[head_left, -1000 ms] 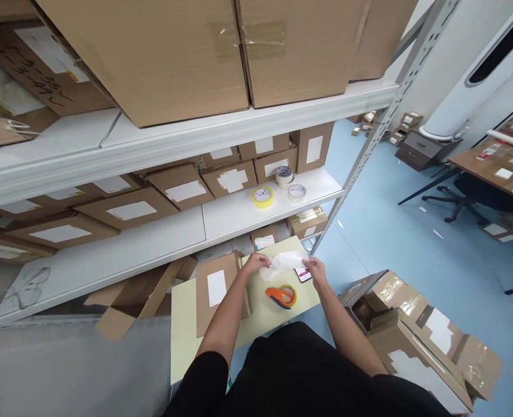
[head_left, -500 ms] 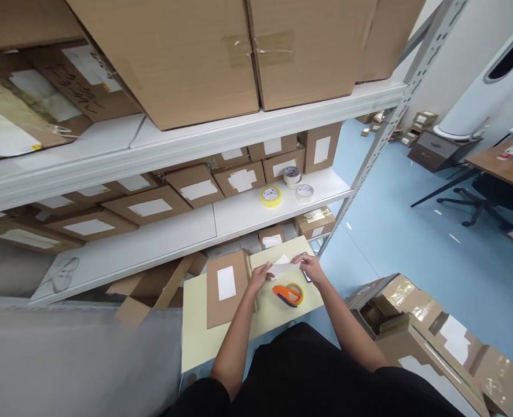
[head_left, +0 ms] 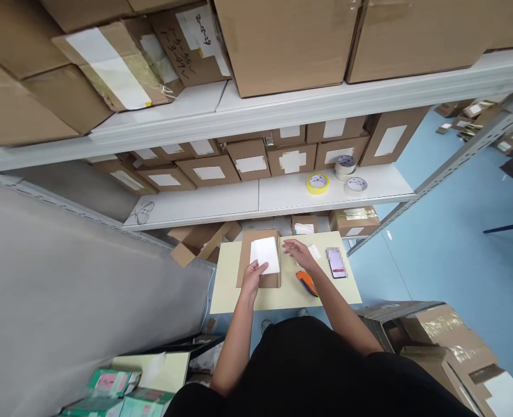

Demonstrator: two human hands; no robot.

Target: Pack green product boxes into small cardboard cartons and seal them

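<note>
My left hand (head_left: 252, 278) pinches the near edge of a white sheet of paper (head_left: 265, 253), thumb on top. The sheet lies over or just above a flat-looking cardboard box (head_left: 245, 250) on the pale yellow table (head_left: 343, 296). To the right of the box, my right hand (head_left: 297, 252) hovers with its fingers apart and nothing in them. Under my right forearm, partly hidden, rests an orange tape dispenser (head_left: 307, 284). A small white slip (head_left: 314, 252) lies behind my right wrist. Further right on the tabletop is a phone (head_left: 336, 263) with its screen lit.
Behind the table stands a shelf rack (head_left: 195, 209) loaded with labelled boxes. A yellow tape roll (head_left: 317, 183) and several white rolls (head_left: 355, 185) sit on its middle shelf. An open carton (head_left: 200, 243) is at the table's left, and large cartons (head_left: 447, 330) stand at my right.
My left hand has moved left with the white paper, from the table's right part to over the box. My right hand has released the paper. The camera view has turned left.
</note>
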